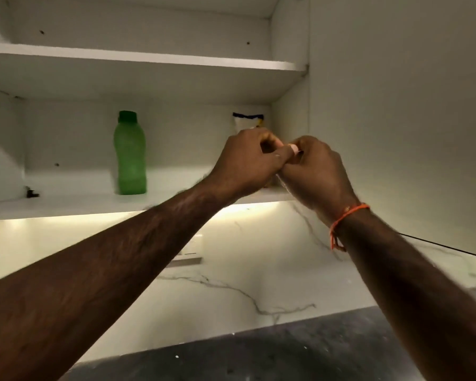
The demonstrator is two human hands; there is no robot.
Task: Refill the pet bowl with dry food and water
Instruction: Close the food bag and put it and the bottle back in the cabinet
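Both hands, left [248, 160] and right [313, 171], curl around a food packet [248, 121] on the shelf [94, 204] for lifting; bottle [130, 155] at nine o'clock.

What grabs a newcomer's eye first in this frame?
The green bottle, upright and alone on the lower cabinet shelf. Then the two hands, left hand and right hand, meeting at the shelf's right end, fingers curled around something small and mostly hidden, in front of a white bag. An orange band marks the right wrist.
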